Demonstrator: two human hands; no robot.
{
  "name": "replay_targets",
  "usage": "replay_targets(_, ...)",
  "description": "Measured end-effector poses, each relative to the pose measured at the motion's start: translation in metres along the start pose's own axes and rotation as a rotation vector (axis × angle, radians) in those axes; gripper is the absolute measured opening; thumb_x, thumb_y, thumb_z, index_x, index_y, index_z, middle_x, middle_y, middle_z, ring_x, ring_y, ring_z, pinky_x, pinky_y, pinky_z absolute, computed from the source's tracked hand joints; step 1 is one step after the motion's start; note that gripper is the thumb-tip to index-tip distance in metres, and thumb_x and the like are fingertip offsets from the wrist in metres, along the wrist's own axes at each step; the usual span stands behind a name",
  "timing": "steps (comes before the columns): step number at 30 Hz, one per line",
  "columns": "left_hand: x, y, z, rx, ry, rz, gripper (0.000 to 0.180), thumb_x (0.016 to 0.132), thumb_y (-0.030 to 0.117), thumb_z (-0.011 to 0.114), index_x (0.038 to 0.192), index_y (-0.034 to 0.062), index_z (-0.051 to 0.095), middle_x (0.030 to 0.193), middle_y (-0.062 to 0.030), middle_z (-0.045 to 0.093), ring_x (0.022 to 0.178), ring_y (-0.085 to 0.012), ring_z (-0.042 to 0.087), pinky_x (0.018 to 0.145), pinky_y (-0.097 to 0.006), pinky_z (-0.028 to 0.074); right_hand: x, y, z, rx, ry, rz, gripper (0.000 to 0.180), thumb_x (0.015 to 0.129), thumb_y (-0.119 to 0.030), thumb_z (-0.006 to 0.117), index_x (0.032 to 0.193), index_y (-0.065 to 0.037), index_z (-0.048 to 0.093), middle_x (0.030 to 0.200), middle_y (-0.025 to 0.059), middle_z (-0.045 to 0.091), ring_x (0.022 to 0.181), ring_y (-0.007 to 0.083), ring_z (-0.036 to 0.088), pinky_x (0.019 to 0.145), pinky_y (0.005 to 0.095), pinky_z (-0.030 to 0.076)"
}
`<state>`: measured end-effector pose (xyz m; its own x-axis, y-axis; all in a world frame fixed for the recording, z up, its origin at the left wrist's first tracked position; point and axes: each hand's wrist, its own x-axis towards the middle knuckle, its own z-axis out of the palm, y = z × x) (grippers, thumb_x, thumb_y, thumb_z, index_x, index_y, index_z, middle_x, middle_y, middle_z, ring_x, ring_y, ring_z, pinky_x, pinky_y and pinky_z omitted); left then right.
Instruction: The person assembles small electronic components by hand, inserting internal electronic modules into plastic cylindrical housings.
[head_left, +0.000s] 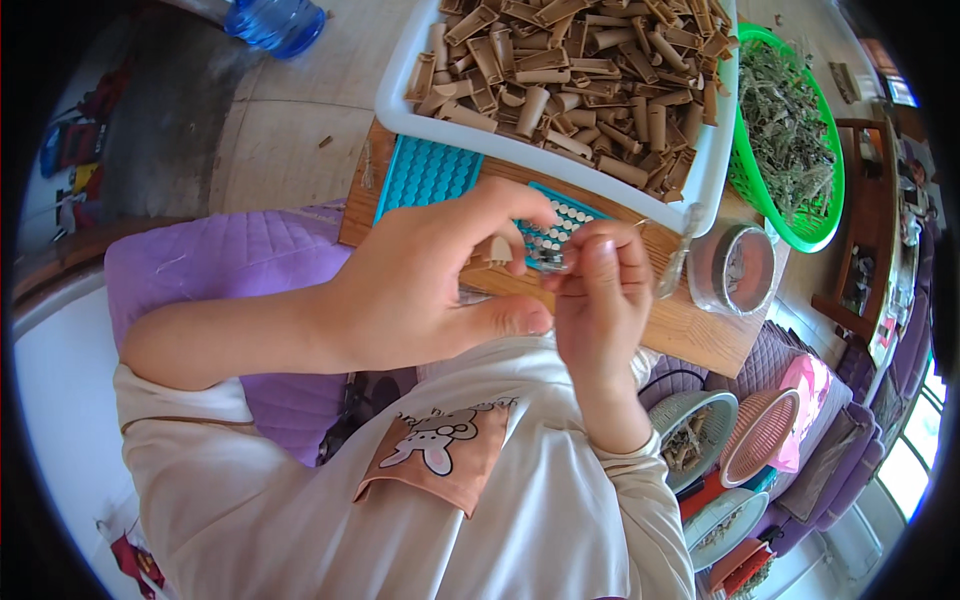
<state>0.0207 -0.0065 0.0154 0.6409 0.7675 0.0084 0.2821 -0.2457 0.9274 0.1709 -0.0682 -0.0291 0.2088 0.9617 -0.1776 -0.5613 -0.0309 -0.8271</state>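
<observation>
As fingers pinch, left hand (420,280) grips tan piece (496,250).

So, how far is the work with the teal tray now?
Done: part of the teal tray already has pale pieces in its holes. In hand: the left hand pinches a small tan piece, the right hand a small metal thing. Left: most of the tray's holes look unfilled, and the white bin is full of tan tubes.

A white tray (700,180) is filled with tan rolled pieces (580,70). A teal mat (425,175) dotted in rows is noted beside a green basket (830,215). A purple quilted cushion (230,260) is recorded.
</observation>
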Motion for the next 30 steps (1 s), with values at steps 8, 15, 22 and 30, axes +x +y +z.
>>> replay_targets(8,0.001,0.000,-0.001,-0.153,-0.079,-0.162,0.014,0.078,0.013,0.057,0.088,0.0033,0.056,0.070,0.0004,0.058,0.045,-0.0003,0.034,0.040,-0.017,0.026,0.004,0.015,-0.007,-0.620,-0.182,-0.920,0.017,0.070,0.010,0.052,0.086,0.002,0.053,0.077,0.0126,0.056,0.061,0.0202,0.058,0.052,0.0295,0.048)
replay_targets(15,0.001,0.000,-0.001,0.110,-0.029,0.240,0.009,0.075,0.005,0.058,0.084,0.0024,0.056,0.074,-0.0039,0.060,0.064,-0.0101,0.055,0.055,-0.021,0.043,-0.010,-0.003,-0.017,-0.322,-0.273,-0.402,0.032,0.076,-0.001,0.056,0.104,0.004,0.042,0.103,0.0163,0.050,0.082,0.0213,0.058,0.071,0.0291,0.048)
replay_targets(22,0.001,0.010,-0.006,-0.013,-0.108,-0.013,0.014,0.076,0.005,0.056,0.089,0.0012,0.051,0.072,-0.0028,0.055,0.066,-0.0116,0.054,0.062,-0.022,0.044,-0.008,0.009,0.007,-0.636,-0.032,-0.671,0.032,0.063,0.004,0.068,0.091,0.004,0.053,0.074,0.0098,0.059,0.061,0.0137,0.059,0.052,0.0207,0.047)
replay_targets(30,0.009,0.000,-0.005,-0.301,-0.191,-0.210,0.017,0.078,0.006,0.054,0.092,0.0008,0.048,0.073,0.0009,0.049,0.070,-0.0051,0.047,0.067,-0.020,0.041,-0.009,0.004,-0.002,-0.824,-0.064,-0.641,0.027,0.065,0.007,0.063,0.091,0.003,0.054,0.069,0.0073,0.058,0.055,0.0080,0.053,0.044,0.0167,0.040)
